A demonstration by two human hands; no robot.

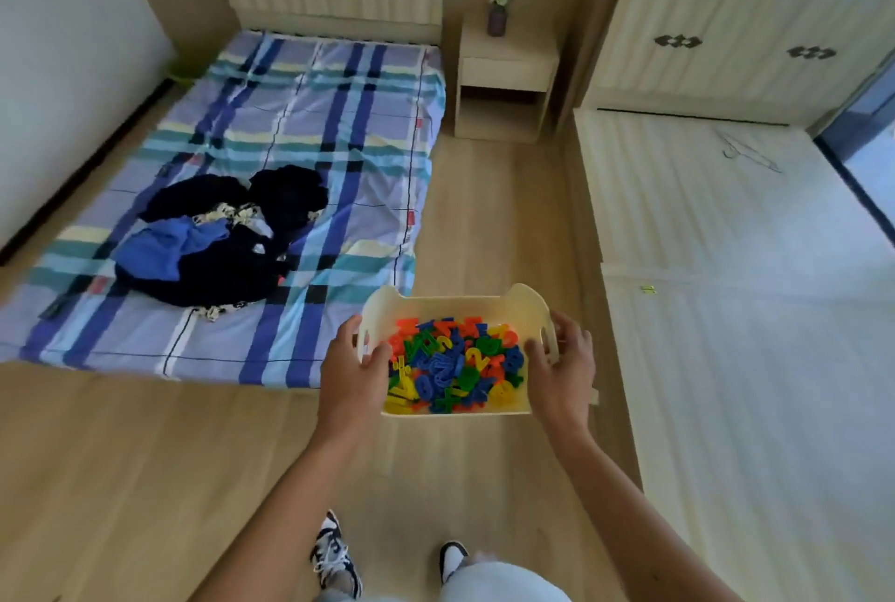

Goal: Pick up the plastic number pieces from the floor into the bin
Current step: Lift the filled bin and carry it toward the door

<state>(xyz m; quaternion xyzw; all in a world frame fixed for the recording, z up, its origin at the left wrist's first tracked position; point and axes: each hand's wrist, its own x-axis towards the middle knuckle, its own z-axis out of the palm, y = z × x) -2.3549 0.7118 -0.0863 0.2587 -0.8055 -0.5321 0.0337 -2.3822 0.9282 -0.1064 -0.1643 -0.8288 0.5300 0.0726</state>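
Head view: left hand [351,371] and right hand [564,369] each have fingers wrapped round a side of the bin [455,303], pieces [455,369] heaped between them. Pickup looks done; next, set it down level.

Pale wood-plank floor [145,480] is seen throughout. A low bed in blue, purple and teal plaid sheet [300,117] is set by a white wall [58,44], with dark and blue clothes [218,243] heaped on it. A beige bedside cabinet [503,83] topped by a dark flower vase [497,18] is placed beside it. A bare cream ribbed bed platform [726,311] is seen on the right.
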